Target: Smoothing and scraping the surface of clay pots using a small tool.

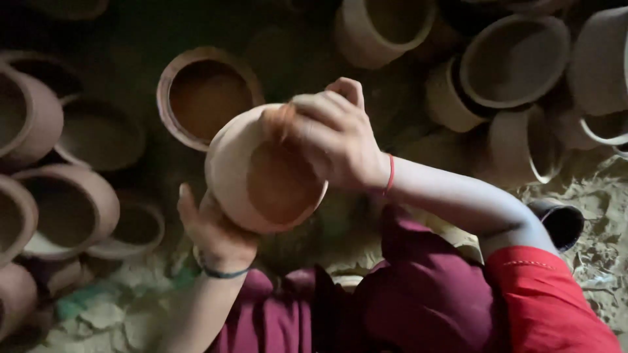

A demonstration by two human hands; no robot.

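Item: one unfired clay pot [252,173], round-bodied and pale brown, was held tilted at centre above the lap, mouth turned toward the viewer. Left hand [216,229] cupped the underside from the near left, fingers curled against the wall, thumb raised. Right hand [333,134] lay over the far rim, fingers bent and pressed onto the lip, reaching partly inside. Progress, as judged: body fully formed, and the rim was apparently being smoothed or rubbed. Surroundings: many finished pots [65,202] stood at left, more pots [513,59] lay far right, and an open-mouthed pot [206,95] sat just beyond. Sandy ground [595,189] showed at right.
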